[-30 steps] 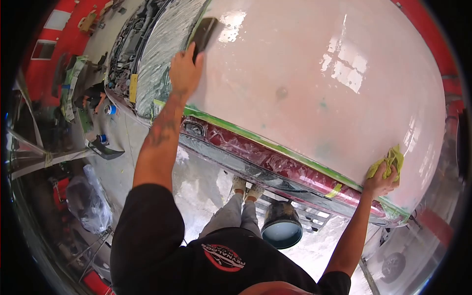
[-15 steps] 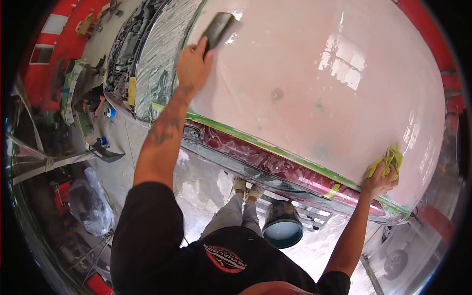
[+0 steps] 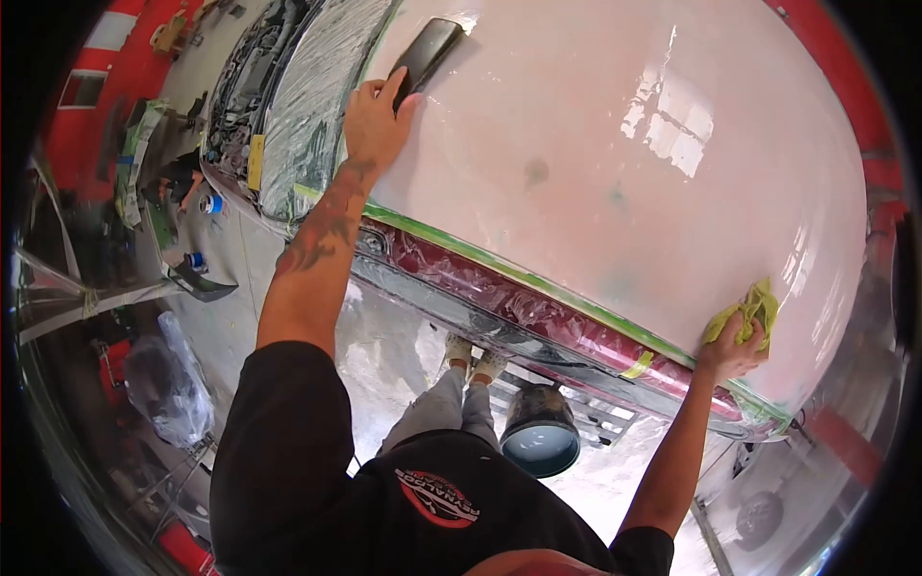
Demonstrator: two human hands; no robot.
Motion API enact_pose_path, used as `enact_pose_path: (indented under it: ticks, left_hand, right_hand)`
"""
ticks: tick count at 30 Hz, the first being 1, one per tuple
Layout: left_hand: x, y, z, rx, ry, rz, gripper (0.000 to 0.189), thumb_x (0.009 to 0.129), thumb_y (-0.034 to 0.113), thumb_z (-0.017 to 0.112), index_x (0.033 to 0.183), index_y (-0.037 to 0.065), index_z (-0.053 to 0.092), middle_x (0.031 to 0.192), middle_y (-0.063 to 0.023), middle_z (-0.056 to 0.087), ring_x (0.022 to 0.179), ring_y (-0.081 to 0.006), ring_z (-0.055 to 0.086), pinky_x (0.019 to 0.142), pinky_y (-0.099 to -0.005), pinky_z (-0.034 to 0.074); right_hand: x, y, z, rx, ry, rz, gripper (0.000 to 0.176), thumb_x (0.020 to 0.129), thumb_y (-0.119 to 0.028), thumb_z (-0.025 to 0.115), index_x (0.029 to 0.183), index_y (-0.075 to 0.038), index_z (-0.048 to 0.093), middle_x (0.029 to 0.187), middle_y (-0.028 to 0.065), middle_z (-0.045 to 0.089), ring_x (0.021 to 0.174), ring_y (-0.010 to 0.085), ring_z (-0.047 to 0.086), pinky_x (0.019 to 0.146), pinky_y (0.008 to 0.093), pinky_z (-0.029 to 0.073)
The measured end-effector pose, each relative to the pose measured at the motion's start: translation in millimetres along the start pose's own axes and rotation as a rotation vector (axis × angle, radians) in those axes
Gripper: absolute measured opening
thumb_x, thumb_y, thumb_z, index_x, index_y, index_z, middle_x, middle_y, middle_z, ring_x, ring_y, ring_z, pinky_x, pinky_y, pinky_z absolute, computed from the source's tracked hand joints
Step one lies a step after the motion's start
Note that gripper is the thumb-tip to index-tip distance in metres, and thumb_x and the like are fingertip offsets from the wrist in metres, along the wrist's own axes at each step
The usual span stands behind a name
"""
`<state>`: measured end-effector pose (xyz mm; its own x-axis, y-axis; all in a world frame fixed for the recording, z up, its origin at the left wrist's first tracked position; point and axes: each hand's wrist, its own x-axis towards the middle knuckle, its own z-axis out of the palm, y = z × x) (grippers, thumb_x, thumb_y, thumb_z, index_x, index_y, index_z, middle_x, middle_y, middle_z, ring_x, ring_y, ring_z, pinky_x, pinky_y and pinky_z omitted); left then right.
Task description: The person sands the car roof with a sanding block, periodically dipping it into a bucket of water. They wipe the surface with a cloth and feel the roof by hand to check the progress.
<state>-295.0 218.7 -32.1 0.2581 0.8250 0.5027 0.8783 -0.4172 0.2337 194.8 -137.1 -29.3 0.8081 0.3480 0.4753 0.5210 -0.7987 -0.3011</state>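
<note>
My left hand point(image 3: 376, 123) grips a long dark sanding block point(image 3: 428, 56), which lies on the wet, pinkish car panel point(image 3: 576, 125) near its upper left. Lower on the right, my right hand point(image 3: 734, 351) is closed on a crumpled yellow-green cloth point(image 3: 749, 312) that rests on the same panel near its edge. Green tape point(image 3: 499, 271) runs along the panel's near edge. Window light reflects off the wet surface, and a few darker spots show in it.
Below the car's side stands a dark bucket point(image 3: 541, 447) of liquid, by my feet. At the left are plastic film point(image 3: 312, 106), an exposed engine bay point(image 3: 252, 82), a person point(image 3: 182, 182) low down, and a plastic-wrapped item point(image 3: 171, 394).
The block and my left hand have shifted very slightly over the panel. My right hand and the cloth appear a little further left. The whole view has moved slightly.
</note>
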Motion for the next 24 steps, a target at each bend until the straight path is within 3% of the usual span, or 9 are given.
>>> enact_pose_path:
  ticks: [3,4,6,8,12,14,17,20,24]
  left_hand:
    - [-32.2,31.2,-1.8,0.071,0.042,-0.103,0.047,0.091,0.033,0.07,0.134,0.016,0.064,0.108,-0.0181,0.062,0.096,-0.037,0.058,0.083,-0.0494,0.048]
    - [-52.1,54.5,-13.2,0.021,-0.042,-0.126,0.049,0.092,0.032,0.07,0.138,0.017,0.062,0.114,-0.0201,0.062,0.102,-0.0384,0.058,0.09,-0.0491,0.047]
    - [-95.2,86.4,-38.8,-0.067,-0.096,0.032,0.053,0.089,0.029,0.072,0.14,0.019,0.061,0.115,-0.0181,0.061,0.101,-0.0367,0.058,0.088,-0.0497,0.047]
    - [-95.5,65.2,-44.5,-0.068,-0.118,0.119,0.052,0.09,0.028,0.071,0.14,0.018,0.061,0.116,-0.0188,0.06,0.1,-0.037,0.058,0.087,-0.0488,0.047]
    - [-49.3,-16.7,-17.2,-0.01,0.023,-0.164,0.043,0.095,0.031,0.066,0.133,0.012,0.064,0.109,-0.0185,0.06,0.1,-0.0363,0.056,0.086,-0.0484,0.047]
    - [-62.0,-1.8,-14.4,0.034,0.063,-0.171,0.043,0.095,0.032,0.066,0.133,0.012,0.064,0.109,-0.019,0.06,0.101,-0.0367,0.055,0.087,-0.048,0.045]
    - [-96.2,37.4,-37.7,-0.092,-0.058,0.025,0.044,0.094,0.03,0.067,0.135,0.013,0.063,0.112,-0.0197,0.057,0.102,-0.0375,0.054,0.089,-0.0482,0.045]
    - [-69.3,-14.1,-23.8,-0.096,-0.036,-0.132,0.048,0.093,0.031,0.069,0.139,0.018,0.061,0.113,-0.0196,0.056,0.102,-0.0368,0.054,0.089,-0.0497,0.044]
    - [-86.4,13.2,-21.1,0.0,-0.004,-0.168,0.045,0.095,0.03,0.067,0.137,0.015,0.061,0.112,-0.0205,0.055,0.103,-0.0376,0.052,0.09,-0.0503,0.043]
  right_hand:
    - [-1.3,-0.3,-0.3,0.005,-0.026,0.016,0.041,0.088,-0.048,0.069,0.117,-0.02,0.067,0.128,0.0184,0.05,0.116,0.0406,0.052,0.098,0.0557,0.041]
    - [-1.9,1.7,1.0,-0.012,-0.011,0.015,0.043,0.088,-0.051,0.067,0.118,-0.02,0.067,0.13,0.019,0.049,0.117,0.0416,0.052,0.098,0.0562,0.041]
    - [-2.0,1.3,-0.2,-0.025,0.002,0.012,0.045,0.088,-0.053,0.066,0.12,-0.021,0.067,0.131,0.0197,0.049,0.117,0.0426,0.052,0.099,0.0566,0.041]
    - [-1.4,0.0,-1.7,-0.016,-0.046,0.077,0.048,0.087,-0.054,0.067,0.122,-0.022,0.067,0.133,0.0201,0.048,0.119,0.043,0.051,0.101,0.0568,0.04]
    - [-0.8,5.1,1.9,-0.034,-0.026,0.052,0.048,0.088,-0.055,0.065,0.119,-0.019,0.067,0.131,0.0195,0.048,0.118,0.0409,0.05,0.1,0.0552,0.039]
    - [-1.7,4.1,-2.1,-0.034,-0.041,0.057,0.048,0.088,-0.055,0.065,0.12,-0.019,0.067,0.131,0.0197,0.048,0.118,0.0412,0.05,0.1,0.0551,0.039]
    - [0.5,3.8,1.4,-0.028,-0.035,0.068,0.048,0.088,-0.055,0.065,0.121,-0.02,0.066,0.131,0.0203,0.048,0.117,0.0419,0.05,0.1,0.055,0.039]
    - [0.8,6.1,3.7,-0.028,-0.035,0.058,0.049,0.088,-0.055,0.065,0.121,-0.02,0.066,0.131,0.0206,0.048,0.117,0.0423,0.05,0.1,0.0552,0.039]
    - [0.3,5.5,3.3,-0.038,-0.038,0.076,0.049,0.088,-0.056,0.065,0.122,-0.021,0.066,0.132,0.0204,0.048,0.117,0.0422,0.051,0.101,0.0556,0.039]
